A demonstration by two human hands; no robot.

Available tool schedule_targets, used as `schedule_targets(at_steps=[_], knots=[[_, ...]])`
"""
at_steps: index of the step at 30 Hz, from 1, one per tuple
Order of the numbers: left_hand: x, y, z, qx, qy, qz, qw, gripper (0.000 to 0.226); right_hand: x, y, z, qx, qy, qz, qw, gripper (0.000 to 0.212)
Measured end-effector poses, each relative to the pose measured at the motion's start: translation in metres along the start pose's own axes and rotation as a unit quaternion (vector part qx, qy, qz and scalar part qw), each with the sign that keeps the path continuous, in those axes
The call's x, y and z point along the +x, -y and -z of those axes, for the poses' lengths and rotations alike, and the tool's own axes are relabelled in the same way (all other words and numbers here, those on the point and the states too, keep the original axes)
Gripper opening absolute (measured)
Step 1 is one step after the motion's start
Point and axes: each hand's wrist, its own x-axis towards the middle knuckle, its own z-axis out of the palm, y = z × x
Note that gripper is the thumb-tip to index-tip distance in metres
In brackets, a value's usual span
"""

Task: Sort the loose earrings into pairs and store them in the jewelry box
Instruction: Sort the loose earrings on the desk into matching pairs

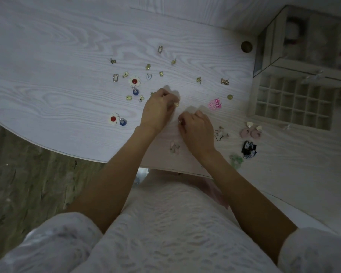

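Observation:
Several loose earrings lie scattered on the white wood-grain table (57, 56). My left hand (158, 109) pinches a small gold earring (176, 104) at its fingertips. My right hand (197, 129) is closed on another small gold earring (180, 121). Two white flower earrings with red centres and blue drops lie to the left: one (134, 81) farther back, one (113, 119) near the table edge. A pink flower earring (215, 104) lies right of my hands. The jewelry box (295, 103) with its grid of small compartments stands open at the right.
Paired pieces lie near the box: pink round earrings (251, 133), black-and-white bows (248, 149), pale green ones (236, 160), wire hooks (220, 133). A round dark knob (246, 46) sits at the back. A glass cabinet (307, 38) rises behind the box. The curved table edge runs at lower left.

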Motion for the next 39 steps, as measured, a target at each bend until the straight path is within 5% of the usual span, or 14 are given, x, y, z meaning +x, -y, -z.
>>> schedule_targets(at_steps=[6,13,22,31,39], knots=[[-0.01,0.011,0.008,0.002,0.0,0.021,1.0,0.016,0.015,-0.004,-0.003,-0.009,-0.033,0.005,0.999,0.002],[-0.02,0.012,0.011,0.003,-0.022,0.034,0.999,0.027,0.021,-0.016,0.009,0.039,-0.023,-0.034,0.998,0.031],[-0.016,0.007,0.011,0.004,-0.014,0.044,0.999,0.017,0.044,-0.008,-0.004,0.046,0.081,-0.072,0.993,0.009],[0.019,-0.013,-0.005,-0.026,-0.019,0.055,0.998,0.016,0.079,-0.048,0.01,0.084,0.006,-0.203,0.976,0.016],[0.031,-0.042,-0.025,-0.096,-0.013,0.062,0.993,0.02,0.07,-0.051,0.006,0.089,0.026,-0.169,0.981,0.027]])
